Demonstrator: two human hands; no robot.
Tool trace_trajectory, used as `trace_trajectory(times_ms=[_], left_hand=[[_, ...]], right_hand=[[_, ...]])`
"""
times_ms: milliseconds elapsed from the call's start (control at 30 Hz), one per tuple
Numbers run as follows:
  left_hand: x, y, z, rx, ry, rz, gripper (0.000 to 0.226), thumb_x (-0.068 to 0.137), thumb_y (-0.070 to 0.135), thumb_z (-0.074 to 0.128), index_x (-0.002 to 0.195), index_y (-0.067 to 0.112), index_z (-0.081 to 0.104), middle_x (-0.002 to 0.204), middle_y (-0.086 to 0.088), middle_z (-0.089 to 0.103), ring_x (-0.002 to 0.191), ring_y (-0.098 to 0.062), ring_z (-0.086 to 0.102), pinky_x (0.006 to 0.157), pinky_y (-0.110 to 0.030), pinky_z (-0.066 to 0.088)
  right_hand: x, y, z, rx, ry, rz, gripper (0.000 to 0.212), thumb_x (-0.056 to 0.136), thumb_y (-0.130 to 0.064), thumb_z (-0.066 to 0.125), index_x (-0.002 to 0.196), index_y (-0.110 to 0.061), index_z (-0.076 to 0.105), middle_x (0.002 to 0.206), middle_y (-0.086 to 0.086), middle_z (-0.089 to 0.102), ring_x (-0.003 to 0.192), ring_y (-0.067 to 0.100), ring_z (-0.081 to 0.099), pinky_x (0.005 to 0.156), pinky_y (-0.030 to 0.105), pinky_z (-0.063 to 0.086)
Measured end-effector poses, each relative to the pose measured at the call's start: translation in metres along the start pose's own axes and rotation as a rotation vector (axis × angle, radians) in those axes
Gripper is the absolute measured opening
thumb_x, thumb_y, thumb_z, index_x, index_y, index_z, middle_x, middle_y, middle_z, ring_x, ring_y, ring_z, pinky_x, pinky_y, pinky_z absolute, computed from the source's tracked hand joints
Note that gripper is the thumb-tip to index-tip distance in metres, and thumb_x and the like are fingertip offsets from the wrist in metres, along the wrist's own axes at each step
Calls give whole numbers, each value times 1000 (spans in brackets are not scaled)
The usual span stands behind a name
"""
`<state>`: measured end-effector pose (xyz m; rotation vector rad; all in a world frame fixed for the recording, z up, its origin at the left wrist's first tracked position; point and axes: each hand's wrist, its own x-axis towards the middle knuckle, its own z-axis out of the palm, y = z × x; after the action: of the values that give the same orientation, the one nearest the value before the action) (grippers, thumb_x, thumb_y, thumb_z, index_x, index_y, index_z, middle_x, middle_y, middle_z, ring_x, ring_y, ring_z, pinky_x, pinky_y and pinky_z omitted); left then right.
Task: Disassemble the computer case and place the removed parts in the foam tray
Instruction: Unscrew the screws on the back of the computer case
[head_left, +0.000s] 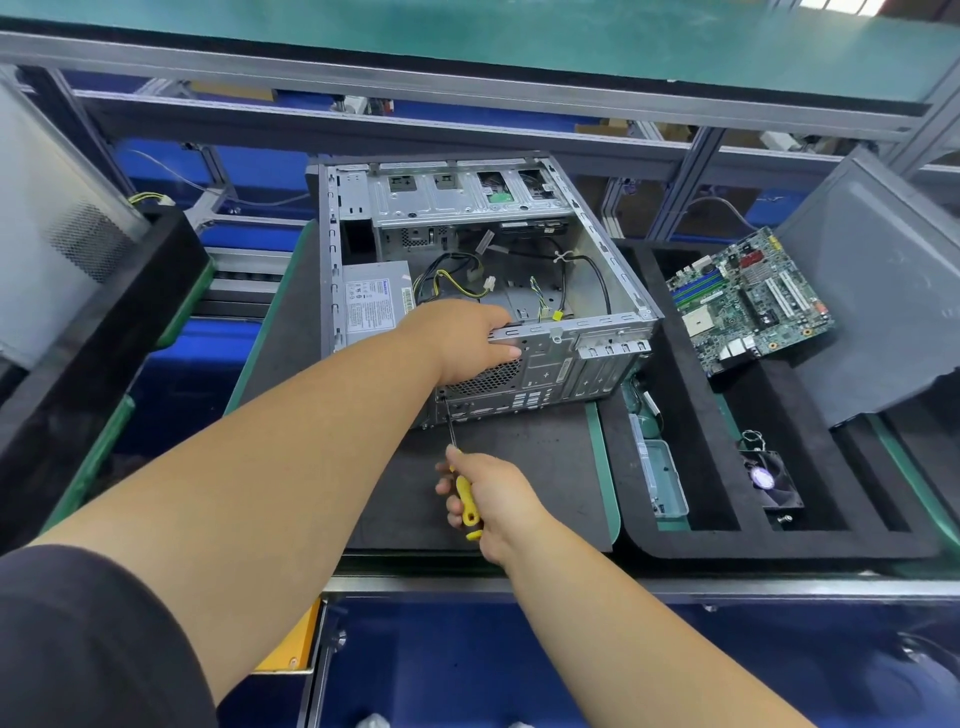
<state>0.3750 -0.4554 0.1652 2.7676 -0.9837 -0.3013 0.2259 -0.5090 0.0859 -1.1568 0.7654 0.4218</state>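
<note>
At frame centre, the left hand (470, 338) grips the open grey metal computer case (582, 343) by its rear rim; the right hand (493, 499) grasps a yellow-handled screwdriver (464, 493), tip against the case's lower rear corner; the black foam tray (685, 467) sits right.

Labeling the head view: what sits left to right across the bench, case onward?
power supply → computer case → small grey plastic part → cooling fan → side panel. The motherboard overlaps the fan's span, so it is left out.
</note>
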Motion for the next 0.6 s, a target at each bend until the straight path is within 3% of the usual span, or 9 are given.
trace_trajectory(times_ms=[100,200,367,600], left_hand=[[0,0,0,-4,-3,2,39,95,56,45,126,33,52,108,3,63,89,-19,47,70,-31,34],[0,-1,1,1,4,4,38,95,56,45,124,32,53,106,2,62,88,-19,45,70,-30,34],[0,0,1,0,10,10,38,95,56,46,124,33,53,100,4,57,95,-22,51,71,-30,35],[0,-1,1,-9,20,10,35,95,56,46,119,32,54,88,7,51,88,-21,49,69,-31,35]], right_hand=[[-3,-3,-2,116,-55,100,41,103,-31,45,96,1,70,71,9,69,51,11,51,49,22,44],[-4,-3,-4,114,-74,105,42,105,-29,43,95,2,70,75,10,71,55,11,54,52,22,47],[-6,-3,-4,96,-76,102,34,101,-32,54,89,-4,70,68,4,68,53,14,58,53,24,50],[0,3,-1,151,-37,86,26,88,-32,73,90,-9,62,62,1,58,49,12,55,48,23,48]])
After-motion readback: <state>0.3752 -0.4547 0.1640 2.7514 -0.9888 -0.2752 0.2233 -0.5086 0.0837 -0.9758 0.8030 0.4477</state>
